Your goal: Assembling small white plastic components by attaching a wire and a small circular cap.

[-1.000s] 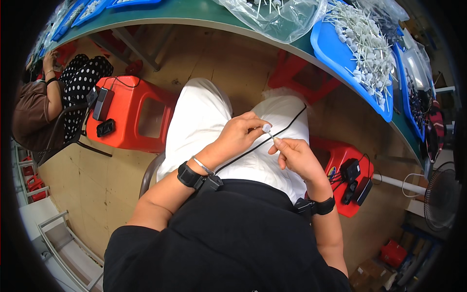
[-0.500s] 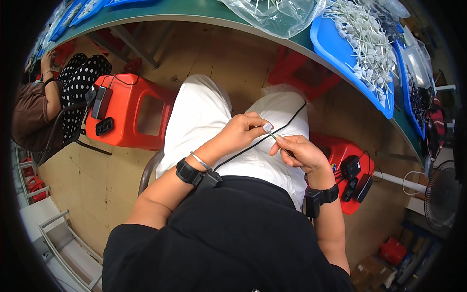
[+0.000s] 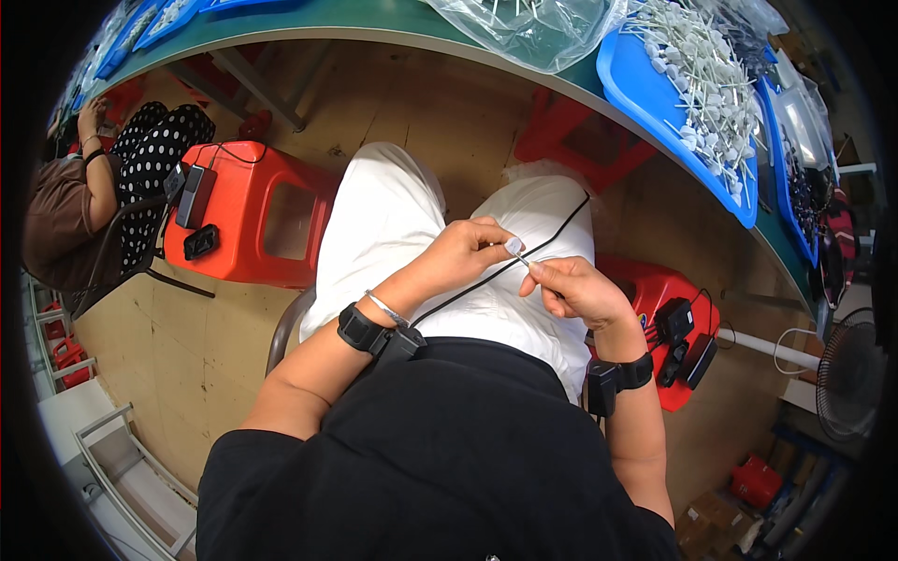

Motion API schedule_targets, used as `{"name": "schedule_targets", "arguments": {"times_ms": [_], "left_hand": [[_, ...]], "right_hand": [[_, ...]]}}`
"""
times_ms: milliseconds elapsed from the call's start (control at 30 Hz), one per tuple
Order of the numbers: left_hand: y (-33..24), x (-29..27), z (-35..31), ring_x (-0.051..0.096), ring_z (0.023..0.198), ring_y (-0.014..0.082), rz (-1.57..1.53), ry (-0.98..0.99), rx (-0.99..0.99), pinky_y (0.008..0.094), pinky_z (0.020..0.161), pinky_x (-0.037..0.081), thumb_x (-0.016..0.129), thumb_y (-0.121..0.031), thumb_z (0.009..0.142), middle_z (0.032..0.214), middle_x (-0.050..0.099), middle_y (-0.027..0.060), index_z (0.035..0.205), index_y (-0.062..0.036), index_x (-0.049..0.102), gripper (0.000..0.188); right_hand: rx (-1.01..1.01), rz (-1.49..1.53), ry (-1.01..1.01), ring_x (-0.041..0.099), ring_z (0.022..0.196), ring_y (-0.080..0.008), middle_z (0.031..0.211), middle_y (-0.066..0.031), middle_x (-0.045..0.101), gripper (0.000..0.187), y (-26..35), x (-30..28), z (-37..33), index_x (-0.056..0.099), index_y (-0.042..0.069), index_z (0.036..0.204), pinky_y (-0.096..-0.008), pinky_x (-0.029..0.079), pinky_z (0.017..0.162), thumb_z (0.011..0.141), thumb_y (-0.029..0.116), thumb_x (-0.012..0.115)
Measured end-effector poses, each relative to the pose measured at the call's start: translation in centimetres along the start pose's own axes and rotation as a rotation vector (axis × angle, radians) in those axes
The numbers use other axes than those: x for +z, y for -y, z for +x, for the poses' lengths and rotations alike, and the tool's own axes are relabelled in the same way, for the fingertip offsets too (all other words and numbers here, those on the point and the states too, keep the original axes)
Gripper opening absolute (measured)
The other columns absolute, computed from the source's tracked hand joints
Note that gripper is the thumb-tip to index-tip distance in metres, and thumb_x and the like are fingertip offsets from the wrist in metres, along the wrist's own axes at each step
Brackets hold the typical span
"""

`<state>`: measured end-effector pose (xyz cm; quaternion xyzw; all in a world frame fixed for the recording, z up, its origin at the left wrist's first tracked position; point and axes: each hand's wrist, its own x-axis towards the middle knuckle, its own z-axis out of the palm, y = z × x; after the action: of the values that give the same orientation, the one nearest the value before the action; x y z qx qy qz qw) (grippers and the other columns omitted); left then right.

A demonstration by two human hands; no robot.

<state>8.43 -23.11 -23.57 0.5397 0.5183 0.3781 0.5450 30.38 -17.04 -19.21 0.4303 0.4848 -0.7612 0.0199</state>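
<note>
1. Spanning the far side of the scene, the green worktable (image 3: 374, 21) curves from left to right beyond the knees.
2. A co-worker (image 3: 70, 220) sits at the far left, one hand raised near the table edge.
3. White trousers (image 3: 383, 201) cover the operator's lap, centrally, beneath both hands.
4. The left red stool (image 3: 248, 182) stands beside the lap and carries black devices; the right red stool (image 3: 652, 282), also loaded with black devices, stands near the right forearm.
5. The blue tray (image 3: 636, 98) rests on the table at far right, heaped with white-headed stems (image 3: 711, 93).
6. A clear plastic bag (image 3: 552, 47) lies left of the tray, overhanging the table edge.
7. A black cord (image 3: 566, 229) runs diagonally across the lap, behind the hands.
8. The left hand (image 3: 460, 254) grasps the head of a single piece between thumb and fingertips. The right hand (image 3: 582, 292) pinches its stem between thumb and index finger; the remaining fingers are curled.
9. Black wristbands (image 3: 363, 330) encircle both wrists.
10. The white-headed piece (image 3: 514, 245) is positioned above the lap, between the two hands, head toward the left, stem inclined nearer and rightward.
</note>
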Motion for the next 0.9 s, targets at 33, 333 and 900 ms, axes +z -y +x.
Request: {"name": "schedule_targets", "arguments": {"times_ms": [33,333,900], "left_hand": [[0.0,0.0,-0.1,0.059,0.091,0.0152,-0.002,0.011,-0.012,0.0288,0.081,0.047,0.067,-0.018,0.096,0.095,0.066,0.0057,0.108,-0.0033,0.076,0.021],[0.2,-0.3,0.0,0.059,0.091,0.0121,-0.114,0.062,-0.066,0.0278,0.082,0.046,0.067,-0.019,0.096,0.088,0.068,0.0040,0.109,-0.0045,0.075,0.021],[0.0,-0.2,-0.2,0.060,0.091,0.0110,-0.247,0.057,-0.103,0.0271,0.083,0.046,0.068,-0.020,0.096,0.095,0.066,0.0027,0.108,-0.0035,0.075,0.021]], "right_hand": [[-0.017,-0.041,-0.007,0.039,0.042,-0.0030,0.051,0.0008,0.052,0.040,0.0,0.0,0.0,0.072,0.001,0.093,-0.0208,0.027,0.041,0.103,0.036,0.056],[-0.304,-0.401,-0.208,0.043,0.049,-0.0073,0.052,-0.0006,0.050,0.029,-0.1,1.2,-0.6,0.073,0.003,0.090,-0.0261,0.036,0.048,0.100,0.027,0.060],[-0.860,-1.186,-0.602,0.054,0.046,-0.0278,0.056,-0.0112,0.053,0.019,-0.4,2.1,-0.6,0.066,0.006,0.082,-0.0379,0.041,0.045,0.093,0.021,0.069]]}}
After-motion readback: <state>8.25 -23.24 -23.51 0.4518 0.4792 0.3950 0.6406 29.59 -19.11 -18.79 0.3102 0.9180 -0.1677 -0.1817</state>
